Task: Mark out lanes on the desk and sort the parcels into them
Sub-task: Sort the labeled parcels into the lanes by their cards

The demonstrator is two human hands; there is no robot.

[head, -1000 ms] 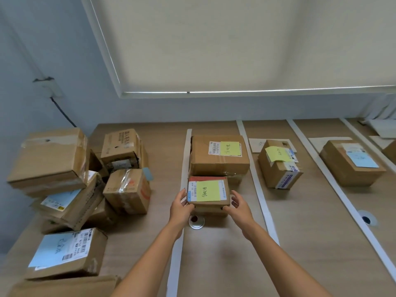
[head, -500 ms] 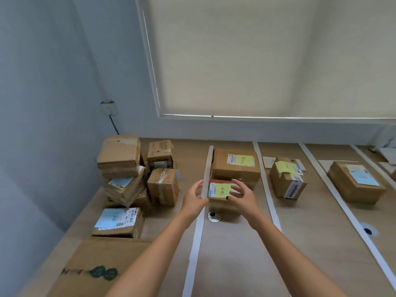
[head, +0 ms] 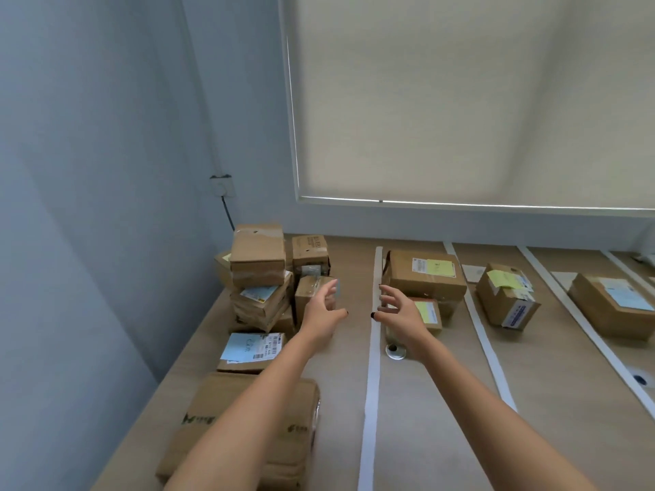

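Pale blue walls and a drawn cream roller blind (head: 460, 101) are backing a wooden desk (head: 425, 437) that white tape strips (head: 370, 384) are dividing into lanes. Both arms are reaching out over the desk, bare. Left hand (head: 324, 310) is hovering with fingers spread, grip wide, holding nothing; just beyond its fingertips a small brown box (head: 312, 295) is standing at the edge of the unsorted pile (head: 262, 278), stacked cartons sitting left of that hand against the wall. Nearer than the left hand a flat parcel with a blue label (head: 248, 350) is lying on the desk, and a big brown carton (head: 248, 430) is lying under the left forearm. Right hand (head: 400, 313) is also open, grip wide and empty, hovering over the leftmost tape strip. Just right of it a small parcel with a yellow note (head: 429, 313) is sitting in the first lane, touching a larger box (head: 425, 274) beyond it. Further right of the right hand, the next lane is holding a tilted box with a yellow note (head: 507, 295), and the lane after it a box with a blue label (head: 613, 303). A round metal cable grommet (head: 395, 350) is sitting under the right wrist.
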